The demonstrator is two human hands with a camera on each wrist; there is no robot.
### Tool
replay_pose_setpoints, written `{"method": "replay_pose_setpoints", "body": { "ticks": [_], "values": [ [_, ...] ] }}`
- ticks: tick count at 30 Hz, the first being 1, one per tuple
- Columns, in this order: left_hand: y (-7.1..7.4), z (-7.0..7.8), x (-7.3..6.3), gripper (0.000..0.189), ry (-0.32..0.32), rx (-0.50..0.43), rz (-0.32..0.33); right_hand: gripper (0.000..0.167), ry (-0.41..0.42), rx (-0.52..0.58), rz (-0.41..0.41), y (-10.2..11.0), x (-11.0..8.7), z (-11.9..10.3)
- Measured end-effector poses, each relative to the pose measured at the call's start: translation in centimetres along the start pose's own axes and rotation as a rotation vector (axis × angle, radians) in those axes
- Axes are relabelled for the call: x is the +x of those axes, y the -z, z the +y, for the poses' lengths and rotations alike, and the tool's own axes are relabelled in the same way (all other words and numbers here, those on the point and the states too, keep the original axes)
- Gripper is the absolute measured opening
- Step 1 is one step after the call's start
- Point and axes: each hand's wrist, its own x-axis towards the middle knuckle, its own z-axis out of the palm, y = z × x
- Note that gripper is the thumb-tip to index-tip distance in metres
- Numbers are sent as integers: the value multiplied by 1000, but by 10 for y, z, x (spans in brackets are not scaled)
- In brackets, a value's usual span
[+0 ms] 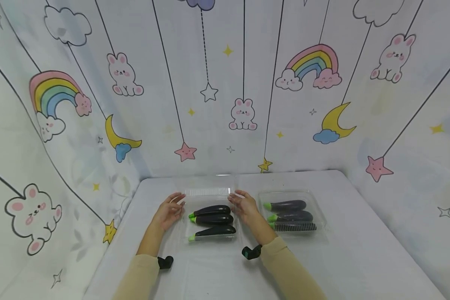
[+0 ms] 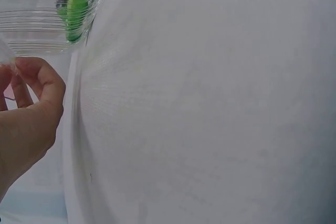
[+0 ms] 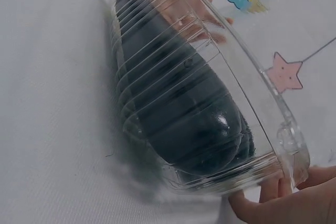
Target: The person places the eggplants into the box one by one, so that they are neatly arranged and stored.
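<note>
A clear plastic box (image 1: 206, 201) lies on the table in front of me, its ribbed lid (image 1: 210, 182) folded back at the far side. Inside are three dark eggplants (image 1: 212, 219) with green stem ends pointing left. My left hand (image 1: 169, 211) is at the box's far left corner; thumb and finger pinch a clear plastic edge in the left wrist view. At the far right corner, my right hand (image 1: 244, 205) pinches the rim between thumb and fingers. Through the ribbed wall an eggplant (image 3: 178, 87) shows large in the right wrist view.
To the right stands a second clear box (image 1: 318, 204), its lid down, with three eggplants (image 1: 292, 216) in it. A white cloth covers the table (image 1: 352, 258). Behind it hangs a white curtain (image 1: 217, 137) printed with rabbits, stars and rainbows.
</note>
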Motion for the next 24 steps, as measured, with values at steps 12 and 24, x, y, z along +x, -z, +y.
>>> {"method": "replay_pose_setpoints", "body": {
  "ticks": [12,24],
  "values": [
    [-6,-3,-9,39,-58,74,13,23,58,-78,81,0,-6,4],
    [-3,-9,-5,34,-114,84,7,26,-5,26,64,4,-3,5]
  ]
}}
